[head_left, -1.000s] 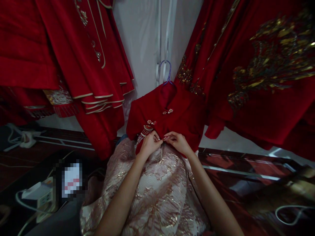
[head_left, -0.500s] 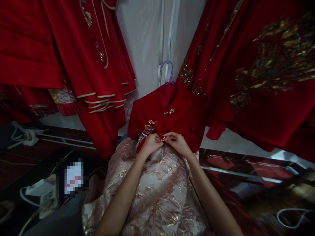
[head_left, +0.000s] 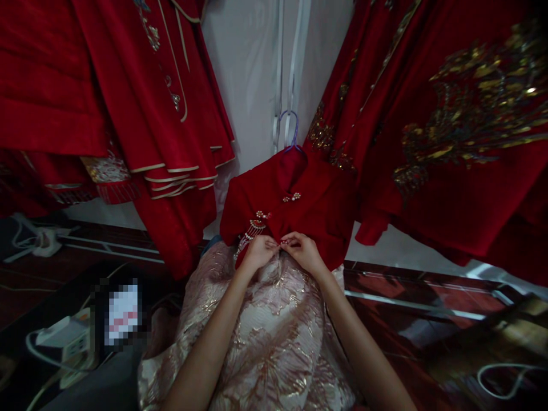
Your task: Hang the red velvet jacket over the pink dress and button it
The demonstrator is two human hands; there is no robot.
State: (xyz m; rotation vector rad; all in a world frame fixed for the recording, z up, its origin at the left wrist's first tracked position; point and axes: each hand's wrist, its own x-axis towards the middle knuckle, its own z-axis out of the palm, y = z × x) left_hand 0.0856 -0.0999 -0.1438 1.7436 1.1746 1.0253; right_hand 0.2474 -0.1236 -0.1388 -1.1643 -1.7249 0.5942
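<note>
A small red jacket (head_left: 317, 200) hangs on a purple hanger (head_left: 290, 128) in front of me, above a pale pink and gold brocade skirt (head_left: 274, 337). Pearl clasps (head_left: 291, 197) and a beaded tassel (head_left: 252, 228) decorate its front. My left hand (head_left: 258, 252) and my right hand (head_left: 305, 251) meet at the jacket's lower front edge. Both pinch a small pearl fastening (head_left: 284, 243) between their fingertips, fingers curled and close together.
Red embroidered garments hang at the left (head_left: 128, 97) and at the right (head_left: 449, 131), with a white wall (head_left: 252, 68) between them. A white power strip and cables (head_left: 71, 345) lie on the dark floor at lower left. A glossy dark surface (head_left: 428, 308) is at the right.
My hands stay at the same fastening; the fingertips have drawn slightly closer together. The view shifted a little.
</note>
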